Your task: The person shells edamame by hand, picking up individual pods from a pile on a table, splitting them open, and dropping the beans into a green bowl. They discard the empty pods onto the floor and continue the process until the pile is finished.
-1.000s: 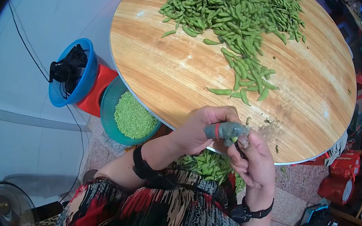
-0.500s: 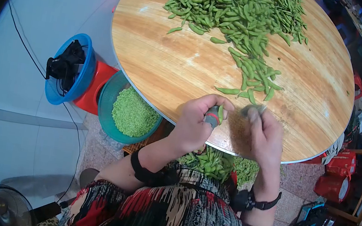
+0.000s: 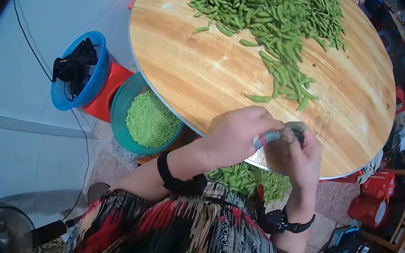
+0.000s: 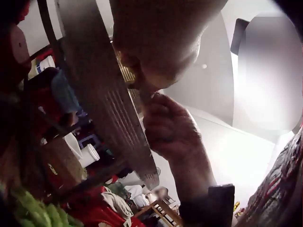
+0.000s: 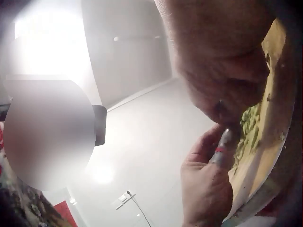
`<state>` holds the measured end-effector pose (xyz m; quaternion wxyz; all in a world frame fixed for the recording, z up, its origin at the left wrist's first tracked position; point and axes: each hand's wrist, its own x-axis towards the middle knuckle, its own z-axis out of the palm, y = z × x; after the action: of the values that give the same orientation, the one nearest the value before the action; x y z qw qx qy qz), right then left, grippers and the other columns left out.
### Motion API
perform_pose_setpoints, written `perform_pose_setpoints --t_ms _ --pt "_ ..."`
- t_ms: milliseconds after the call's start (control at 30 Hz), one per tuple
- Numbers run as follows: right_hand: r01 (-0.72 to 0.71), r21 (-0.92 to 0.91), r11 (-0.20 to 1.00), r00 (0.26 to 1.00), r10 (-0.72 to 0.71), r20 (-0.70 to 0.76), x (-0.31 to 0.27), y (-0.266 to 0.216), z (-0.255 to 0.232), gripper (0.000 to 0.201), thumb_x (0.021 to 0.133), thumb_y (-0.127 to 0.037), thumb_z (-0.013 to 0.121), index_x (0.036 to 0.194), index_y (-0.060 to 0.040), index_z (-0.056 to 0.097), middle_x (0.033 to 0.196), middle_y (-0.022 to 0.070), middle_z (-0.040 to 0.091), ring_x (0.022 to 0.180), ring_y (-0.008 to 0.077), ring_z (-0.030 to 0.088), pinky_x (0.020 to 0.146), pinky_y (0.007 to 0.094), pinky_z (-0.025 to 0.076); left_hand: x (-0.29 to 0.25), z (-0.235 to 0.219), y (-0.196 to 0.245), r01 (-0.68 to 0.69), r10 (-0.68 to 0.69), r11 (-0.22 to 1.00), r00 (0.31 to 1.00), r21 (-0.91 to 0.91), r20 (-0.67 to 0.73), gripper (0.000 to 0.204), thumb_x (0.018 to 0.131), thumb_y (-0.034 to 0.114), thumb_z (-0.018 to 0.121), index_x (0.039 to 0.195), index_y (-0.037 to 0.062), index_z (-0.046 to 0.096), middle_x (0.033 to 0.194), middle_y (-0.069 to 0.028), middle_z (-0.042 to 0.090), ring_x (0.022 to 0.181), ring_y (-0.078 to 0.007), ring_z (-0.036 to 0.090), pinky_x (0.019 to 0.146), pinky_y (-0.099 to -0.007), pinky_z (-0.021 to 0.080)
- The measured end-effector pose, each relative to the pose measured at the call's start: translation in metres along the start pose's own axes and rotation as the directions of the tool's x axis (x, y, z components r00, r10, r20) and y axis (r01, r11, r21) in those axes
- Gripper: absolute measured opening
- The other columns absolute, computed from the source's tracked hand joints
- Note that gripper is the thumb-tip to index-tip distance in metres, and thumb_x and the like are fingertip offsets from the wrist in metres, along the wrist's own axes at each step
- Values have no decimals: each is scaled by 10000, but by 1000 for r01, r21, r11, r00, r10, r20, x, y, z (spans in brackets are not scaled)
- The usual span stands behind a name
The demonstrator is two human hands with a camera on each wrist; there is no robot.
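Both hands meet over the near edge of the round wooden table (image 3: 188,83). My left hand (image 3: 240,132) is curled, its thumb in a grey cover (image 3: 266,137) with a red band; it grips a green soybean pod, now hidden between the hands. My right hand (image 3: 304,159) has bent fingers, with a dark grey cover (image 3: 295,125) on a fingertip, right at the left thumb's tip. I cannot tell whether it pinches the pod. In the right wrist view the covered thumb (image 5: 221,150) points up at the right hand (image 5: 227,85). Loose pods (image 3: 291,84) trail toward the hands.
A large pod heap (image 3: 265,11) covers the table's far side. Left of the table stand a green basin (image 3: 119,125) of shelled beans (image 3: 150,119) and a blue basket (image 3: 97,73) with black gear. More pods (image 3: 236,178) lie below the table edge, by the lap.
The hands parted, showing a pod in the left hand, then came together again at the table edge. The pod is now hidden. The head view has shifted slightly.
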<state>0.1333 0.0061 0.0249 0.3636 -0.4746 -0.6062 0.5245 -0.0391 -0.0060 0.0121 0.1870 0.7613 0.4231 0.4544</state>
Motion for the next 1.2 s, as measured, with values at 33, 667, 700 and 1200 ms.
perform_pose_setpoints --t_ms 33,667,700,1200 --pt "-61 140 988 998 65 -24 -3 -4 -2 170 892 -179 513 930 -17 548 697 -19 508 572 45 422 510 194 357 4 -5 6 154 -151 983 988 -103 40 205 760 5 603 964 29 614 765 -85 592 732 -197 583 669 -274 456" --pt "-346 561 752 919 151 365 -10 -11 -2 223 945 -226 423 936 -14 490 618 -5 454 477 38 329 422 183 261 4 12 -4 397 -416 144 855 -907 308 133 799 75 633 890 3 569 839 -53 586 746 -118 537 684 -246 433" --pt "-313 537 783 919 107 380 -10 -9 -5 270 954 -249 392 935 4 483 654 12 469 499 46 340 446 187 281 5 11 -3 396 -471 98 826 -913 308 140 799 79 634 893 2 564 834 -50 584 732 -114 534 669 -241 430" --pt "-61 100 993 986 44 159 -2 -4 1 173 944 -144 383 890 -14 483 600 -8 466 457 39 329 412 192 280 7 14 -8 452 -474 531 860 -717 191 106 803 92 632 877 18 616 829 -19 568 760 -88 522 699 -220 417"
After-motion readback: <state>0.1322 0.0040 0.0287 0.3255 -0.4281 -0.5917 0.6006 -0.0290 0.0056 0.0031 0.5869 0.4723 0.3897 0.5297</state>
